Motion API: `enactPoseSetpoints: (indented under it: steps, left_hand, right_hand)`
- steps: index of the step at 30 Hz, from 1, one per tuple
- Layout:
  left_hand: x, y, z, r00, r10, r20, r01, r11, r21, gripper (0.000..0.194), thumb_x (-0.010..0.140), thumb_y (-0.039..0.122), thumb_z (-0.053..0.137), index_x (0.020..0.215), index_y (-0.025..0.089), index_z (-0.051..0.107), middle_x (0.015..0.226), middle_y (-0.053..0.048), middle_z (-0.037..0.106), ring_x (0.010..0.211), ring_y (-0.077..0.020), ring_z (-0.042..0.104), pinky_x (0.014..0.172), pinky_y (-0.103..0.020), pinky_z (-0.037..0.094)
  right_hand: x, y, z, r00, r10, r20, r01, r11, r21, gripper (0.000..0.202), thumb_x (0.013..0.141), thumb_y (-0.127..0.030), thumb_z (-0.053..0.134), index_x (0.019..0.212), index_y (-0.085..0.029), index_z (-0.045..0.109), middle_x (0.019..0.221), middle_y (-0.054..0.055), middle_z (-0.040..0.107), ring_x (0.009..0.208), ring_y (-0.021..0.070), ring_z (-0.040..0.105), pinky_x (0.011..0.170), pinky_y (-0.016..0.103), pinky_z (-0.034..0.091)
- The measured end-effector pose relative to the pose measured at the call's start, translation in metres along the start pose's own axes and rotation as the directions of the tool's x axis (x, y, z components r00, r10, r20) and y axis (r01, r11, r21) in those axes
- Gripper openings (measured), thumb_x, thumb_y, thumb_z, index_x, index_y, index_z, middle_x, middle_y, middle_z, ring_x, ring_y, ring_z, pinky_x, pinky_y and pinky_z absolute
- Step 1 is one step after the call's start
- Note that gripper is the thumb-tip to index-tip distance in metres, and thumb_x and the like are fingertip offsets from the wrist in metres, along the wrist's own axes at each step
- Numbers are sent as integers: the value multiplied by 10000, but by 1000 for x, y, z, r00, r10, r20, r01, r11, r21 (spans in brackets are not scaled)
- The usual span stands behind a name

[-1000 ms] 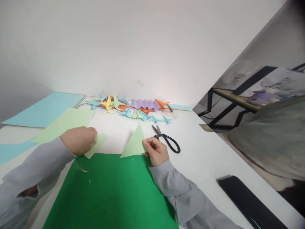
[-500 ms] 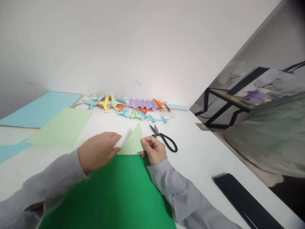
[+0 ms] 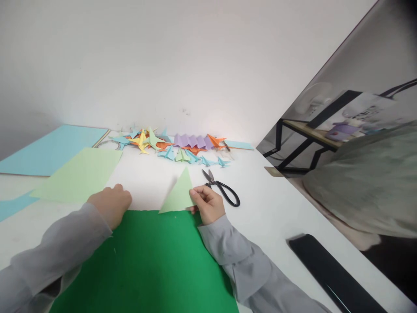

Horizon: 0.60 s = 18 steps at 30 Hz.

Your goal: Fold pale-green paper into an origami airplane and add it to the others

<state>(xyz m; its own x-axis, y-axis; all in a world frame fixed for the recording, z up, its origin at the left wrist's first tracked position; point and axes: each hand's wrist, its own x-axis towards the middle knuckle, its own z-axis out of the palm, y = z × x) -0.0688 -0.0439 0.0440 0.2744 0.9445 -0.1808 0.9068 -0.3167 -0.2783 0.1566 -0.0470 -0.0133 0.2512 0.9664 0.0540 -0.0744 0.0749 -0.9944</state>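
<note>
A light green triangle of paper (image 3: 180, 193) stands tilted at the far edge of the green mat (image 3: 156, 261), its point upward. My right hand (image 3: 210, 203) pinches its right edge between thumb and fingers. My left hand (image 3: 112, 204) is closed, fingers curled down by the mat's far left corner, close to a light green paper sheet (image 3: 81, 171). Its fingertips are hidden, so what they hold, if anything, does not show. Black-handled scissors (image 3: 224, 189) lie with blades parted just beyond my right hand.
Folded paper cranes (image 3: 143, 141) in several colours and a pleated purple paper (image 3: 192, 141) line the wall. Blue sheets (image 3: 55, 148) lie at left. A long black object (image 3: 332, 274) rests at right, near the table edge. Beyond it are a person's clothing (image 3: 365, 178) and a shelf (image 3: 312, 132).
My left hand has moved left and down, away from the paper triangle, and its fingers have curled in. My right hand keeps its pinch on the triangle. The view has shifted slightly.
</note>
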Motion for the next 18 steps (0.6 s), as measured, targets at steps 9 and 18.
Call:
enactPoseSetpoints:
  steps: [9, 18]
  left_hand:
    - [4, 42, -22, 890, 259, -375, -393, 851, -347, 395, 759, 299, 515, 1121, 150, 461, 1215, -143, 483, 1116, -264, 466, 890, -399, 422]
    - [13, 64, 12, 832, 133, -539, -469, 688, -554, 396, 808, 254, 458, 1194, 186, 402, 1199, -110, 520, 1089, -226, 512, 860, -384, 472]
  right_hand:
    - [-3, -6, 1, 997, 18, 78, -28, 991, 133, 289, 580, -359, 721, 696, -136, 580, 427, -55, 532, 309, 85, 515, 318, 177, 431]
    - [-4, -7, 1, 986, 36, 161, -69, 977, 202, 301, 581, -385, 720, 708, -135, 614, 441, -33, 566, 315, 104, 525, 314, 200, 438]
